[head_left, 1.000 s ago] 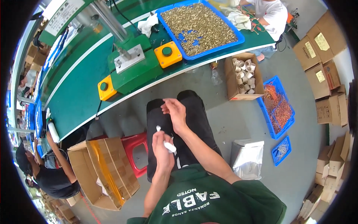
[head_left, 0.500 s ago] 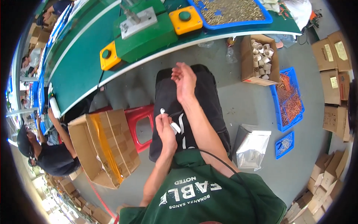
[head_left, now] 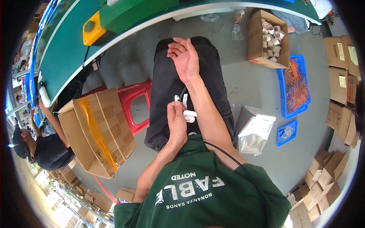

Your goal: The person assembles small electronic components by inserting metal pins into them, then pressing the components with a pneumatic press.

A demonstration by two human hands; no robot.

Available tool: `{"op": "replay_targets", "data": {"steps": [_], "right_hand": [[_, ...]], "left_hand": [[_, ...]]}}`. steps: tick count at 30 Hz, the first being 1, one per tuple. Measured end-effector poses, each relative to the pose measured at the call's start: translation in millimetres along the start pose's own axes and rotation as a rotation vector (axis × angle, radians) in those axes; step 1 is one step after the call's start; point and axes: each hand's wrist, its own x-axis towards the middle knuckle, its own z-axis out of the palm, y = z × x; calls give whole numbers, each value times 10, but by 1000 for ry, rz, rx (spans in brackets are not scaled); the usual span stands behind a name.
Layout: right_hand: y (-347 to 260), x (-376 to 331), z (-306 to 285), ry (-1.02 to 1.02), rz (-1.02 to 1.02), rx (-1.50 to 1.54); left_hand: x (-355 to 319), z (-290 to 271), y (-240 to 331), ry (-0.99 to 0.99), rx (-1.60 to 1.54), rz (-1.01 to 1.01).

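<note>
My left hand (head_left: 176, 122) is closed over my lap, close beside my right forearm. Between its fingertips it pinches a small white earbud (head_left: 176, 98). A white earbud case (head_left: 189, 116) is held in the same hand, its lid seemingly raised. Farther forward, my right hand (head_left: 187, 62) lies palm up above my dark trousers (head_left: 161, 91), fingers loosely apart and slightly curled, with nothing in it.
A green workbench (head_left: 68, 57) with a yellow button box (head_left: 94, 28) spans the front. On the left are a cardboard box (head_left: 102, 129), a red stool (head_left: 127, 93) and a person (head_left: 49, 150). Rightward stand a carton of white parts (head_left: 262, 57), blue trays (head_left: 283, 91) and a silvery bag (head_left: 254, 131).
My view has tipped down, so the bench sits higher in the picture. My left hand has come closer to my right forearm, and the case has turned. My right hand stays open.
</note>
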Motion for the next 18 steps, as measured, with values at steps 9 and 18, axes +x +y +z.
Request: {"op": "replay_targets", "data": {"steps": [9,18], "right_hand": [[94,-35,-18,9,-85,-55],[108,-70,84,-113,-82,-119]], "left_hand": [[-303,-319,328,-82,216,32],[-416,-619,398,19,749,583]]}}
